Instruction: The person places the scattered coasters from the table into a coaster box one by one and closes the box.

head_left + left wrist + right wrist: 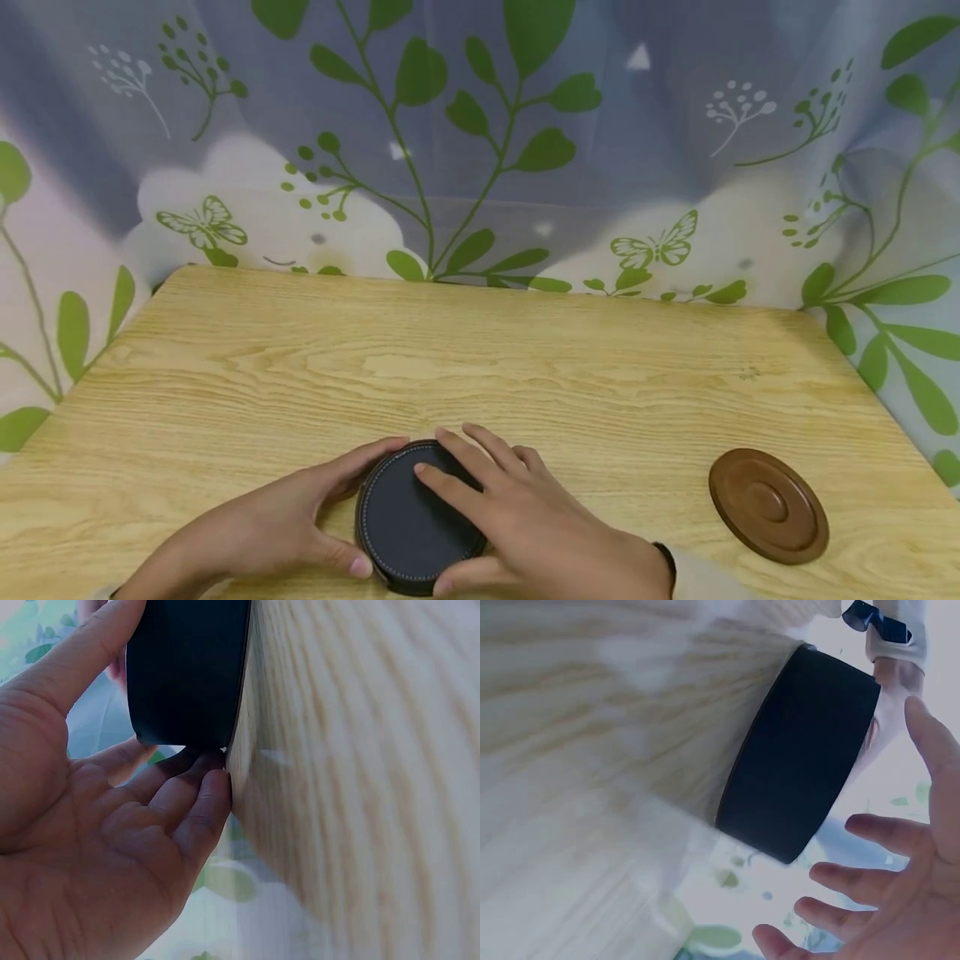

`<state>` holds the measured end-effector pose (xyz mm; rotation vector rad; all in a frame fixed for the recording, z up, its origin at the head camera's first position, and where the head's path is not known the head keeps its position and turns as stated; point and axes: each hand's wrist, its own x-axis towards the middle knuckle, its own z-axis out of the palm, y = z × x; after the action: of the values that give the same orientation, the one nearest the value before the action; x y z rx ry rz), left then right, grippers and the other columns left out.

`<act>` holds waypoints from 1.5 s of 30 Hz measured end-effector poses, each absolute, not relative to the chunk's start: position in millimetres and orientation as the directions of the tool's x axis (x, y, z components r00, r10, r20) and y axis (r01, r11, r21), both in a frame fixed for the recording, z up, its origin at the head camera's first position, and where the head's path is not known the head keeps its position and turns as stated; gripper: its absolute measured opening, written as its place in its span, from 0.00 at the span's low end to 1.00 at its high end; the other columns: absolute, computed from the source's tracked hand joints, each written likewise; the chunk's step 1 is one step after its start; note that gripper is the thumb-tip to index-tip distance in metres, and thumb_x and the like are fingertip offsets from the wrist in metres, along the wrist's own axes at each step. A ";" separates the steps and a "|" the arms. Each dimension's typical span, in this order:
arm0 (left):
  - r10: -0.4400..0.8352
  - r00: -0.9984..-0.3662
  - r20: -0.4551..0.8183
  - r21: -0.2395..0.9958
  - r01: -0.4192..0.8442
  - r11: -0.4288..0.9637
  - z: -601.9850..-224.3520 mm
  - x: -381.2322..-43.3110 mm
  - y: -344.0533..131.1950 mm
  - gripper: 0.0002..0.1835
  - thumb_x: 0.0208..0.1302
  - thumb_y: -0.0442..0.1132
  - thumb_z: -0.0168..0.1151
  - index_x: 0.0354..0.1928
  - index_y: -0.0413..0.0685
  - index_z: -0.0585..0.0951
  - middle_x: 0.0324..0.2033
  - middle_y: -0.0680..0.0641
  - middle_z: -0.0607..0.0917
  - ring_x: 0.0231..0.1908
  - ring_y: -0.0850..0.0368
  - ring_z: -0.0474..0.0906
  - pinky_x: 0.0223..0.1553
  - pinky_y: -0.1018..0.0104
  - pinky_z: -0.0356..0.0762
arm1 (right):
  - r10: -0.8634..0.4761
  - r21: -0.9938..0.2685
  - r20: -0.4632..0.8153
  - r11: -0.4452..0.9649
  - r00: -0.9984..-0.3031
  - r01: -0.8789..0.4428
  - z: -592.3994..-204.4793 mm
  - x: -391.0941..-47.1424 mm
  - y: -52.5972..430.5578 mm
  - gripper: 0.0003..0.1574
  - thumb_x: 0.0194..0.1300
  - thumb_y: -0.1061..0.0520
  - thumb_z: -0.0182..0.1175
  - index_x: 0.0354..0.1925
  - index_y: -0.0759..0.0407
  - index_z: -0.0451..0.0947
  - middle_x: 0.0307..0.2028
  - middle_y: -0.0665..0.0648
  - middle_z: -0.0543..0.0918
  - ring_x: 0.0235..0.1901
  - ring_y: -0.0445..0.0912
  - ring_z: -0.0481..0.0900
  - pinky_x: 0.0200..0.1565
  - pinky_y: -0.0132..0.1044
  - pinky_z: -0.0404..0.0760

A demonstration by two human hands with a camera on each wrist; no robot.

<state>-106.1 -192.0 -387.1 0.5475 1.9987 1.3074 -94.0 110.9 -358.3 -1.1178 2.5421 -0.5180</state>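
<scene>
A round black leather-look case [401, 533] with pale stitching round its top sits on the table near the front edge. My left hand [262, 521] holds it at the left side, thumb at the near edge and fingers at the far edge. In the left wrist view those fingers curl in at the end of the case's dark side wall [187, 675]. Over the right part of the top my right hand [532, 517] spreads its fingers. The right wrist view shows this hand's fingers straight and apart, beside the case [799, 754]. What the case contains is hidden.
A brown round coaster [768, 504] with a raised ring in its middle lies to the right on the wood-grain table [450, 358]. Behind the table and at both sides hangs a leaf-patterned curtain [480, 183].
</scene>
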 end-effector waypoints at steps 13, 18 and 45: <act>0.648 -0.701 -0.298 0.914 -0.014 0.406 -388.0 -104.8 -191.5 0.55 0.57 0.49 0.79 0.82 0.76 0.56 0.82 0.50 0.59 0.83 0.39 0.45 0.74 0.71 0.55 | -0.524 -0.321 0.120 0.783 -0.843 -0.532 -366.2 -86.0 188.3 0.49 0.67 0.28 0.64 0.79 0.42 0.66 0.79 0.55 0.65 0.76 0.63 0.65 0.60 0.75 0.71; 0.640 -0.708 -0.297 0.903 0.011 0.430 -387.3 -104.9 -191.1 0.56 0.56 0.50 0.79 0.82 0.77 0.56 0.82 0.51 0.60 0.83 0.38 0.46 0.74 0.28 0.48 | -0.429 -0.283 0.122 0.849 -0.895 -0.446 -373.5 -85.2 222.9 0.50 0.65 0.31 0.68 0.78 0.45 0.67 0.78 0.59 0.67 0.74 0.66 0.67 0.57 0.77 0.71; 0.648 -0.701 -0.298 0.907 0.004 0.422 -387.9 -105.7 -191.3 0.56 0.57 0.50 0.79 0.82 0.78 0.55 0.82 0.52 0.61 0.83 0.39 0.47 0.78 0.43 0.53 | -0.113 -0.141 -0.056 0.985 -0.992 -0.104 -396.7 -78.6 345.0 0.60 0.65 0.30 0.68 0.77 0.66 0.62 0.71 0.81 0.64 0.64 0.80 0.64 0.42 0.82 0.71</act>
<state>-105.7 -191.3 -387.9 0.5494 2.0402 1.2988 -78.6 345.0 -396.7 -0.1672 3.0655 -0.2125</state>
